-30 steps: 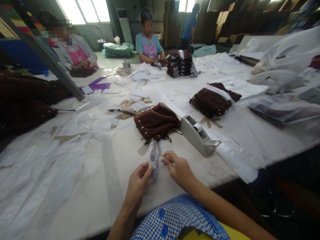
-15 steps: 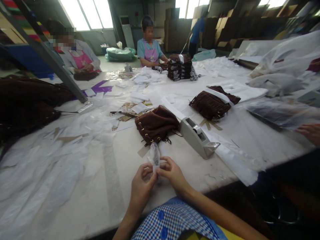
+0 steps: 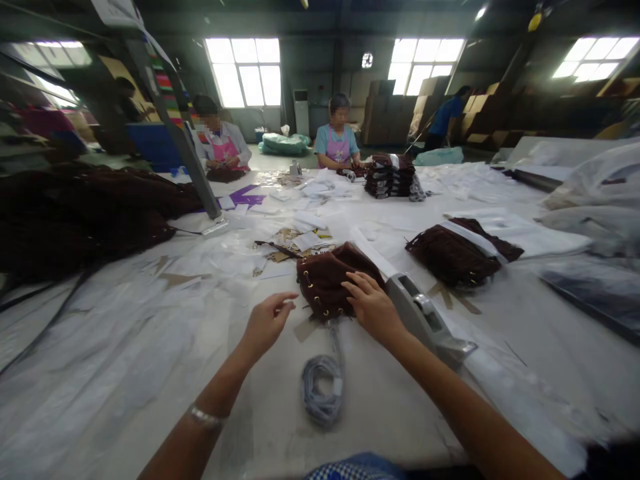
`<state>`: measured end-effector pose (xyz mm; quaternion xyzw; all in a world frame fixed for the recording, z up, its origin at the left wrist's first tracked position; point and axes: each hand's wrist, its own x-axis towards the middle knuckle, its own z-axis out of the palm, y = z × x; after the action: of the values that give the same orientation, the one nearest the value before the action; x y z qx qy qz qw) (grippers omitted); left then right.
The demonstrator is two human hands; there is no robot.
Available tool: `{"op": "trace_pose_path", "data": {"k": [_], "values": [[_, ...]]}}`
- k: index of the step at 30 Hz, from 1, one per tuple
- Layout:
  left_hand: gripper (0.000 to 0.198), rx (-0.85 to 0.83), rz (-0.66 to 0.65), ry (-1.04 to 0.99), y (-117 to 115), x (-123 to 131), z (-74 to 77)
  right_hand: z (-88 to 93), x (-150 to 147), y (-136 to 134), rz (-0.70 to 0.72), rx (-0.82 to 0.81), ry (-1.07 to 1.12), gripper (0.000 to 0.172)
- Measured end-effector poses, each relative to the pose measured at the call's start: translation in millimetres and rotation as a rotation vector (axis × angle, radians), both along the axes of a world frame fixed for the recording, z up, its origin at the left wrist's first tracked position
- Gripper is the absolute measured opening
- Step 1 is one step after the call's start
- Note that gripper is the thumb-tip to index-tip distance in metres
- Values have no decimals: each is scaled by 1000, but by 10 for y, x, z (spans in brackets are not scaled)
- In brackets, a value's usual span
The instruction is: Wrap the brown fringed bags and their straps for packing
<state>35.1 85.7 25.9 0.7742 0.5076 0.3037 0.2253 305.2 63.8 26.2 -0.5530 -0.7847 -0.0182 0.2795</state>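
A dark brown drawstring bag [image 3: 327, 277] with gold eyelets lies on the table in front of me. My right hand [image 3: 373, 308] rests on the bag's right side, its fingers spread and holding nothing. Left of the bag, apart from it, hovers my left hand [image 3: 270, 321], the fingers loosely bent with nothing in them. A coil of something wrapped in clear plastic [image 3: 321, 390] lies nearer to me, joined by a wrapped strip to the bag's front. Just right of the bag stands a grey tape dispenser [image 3: 425, 317], partly behind my right forearm.
A fringed brown bag with a white band [image 3: 463, 252] lies to the right. Brown bags are heaped [image 3: 75, 220] at the left beside a slanting metal post [image 3: 193, 160]. Plastic sheets [image 3: 125, 347] cover the left of the table. Two co-workers sit across, near a stack of bags [image 3: 393, 179].
Both my hands have let go of the plastic-wrapped piece and moved forward. The right one now lies on the bag. The coil rests on the table, and the view has tilted up.
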Motion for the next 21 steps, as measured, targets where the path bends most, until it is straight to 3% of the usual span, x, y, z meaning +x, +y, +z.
{"op": "trace_pose_path", "data": {"k": [3, 5, 7, 10, 15, 18, 21], "values": [[39, 96, 46, 114, 783, 44, -56, 0, 4, 289, 22, -114, -217, 43], [48, 133, 41, 193, 1231, 110, -85, -9, 18, 397, 16, -194, -310, 35], [54, 150, 1, 283, 1579, 185, -117, -14, 52, 455, 33, -251, -367, 24], [50, 140, -102, 420, 1922, 268, -166, 2, 137, 514, 46, -321, -412, 25], [16, 118, -214, 567, 2096, 161, -56, 39, 303, 642, -35, -416, -428, 31], [5, 88, -223, 593, 1963, -162, 153, 10, 396, 719, -140, -477, -456, 33], [13, 16, -194, 584, 1658, -640, 364, -20, 468, 782, -201, -515, -476, 36]]}}
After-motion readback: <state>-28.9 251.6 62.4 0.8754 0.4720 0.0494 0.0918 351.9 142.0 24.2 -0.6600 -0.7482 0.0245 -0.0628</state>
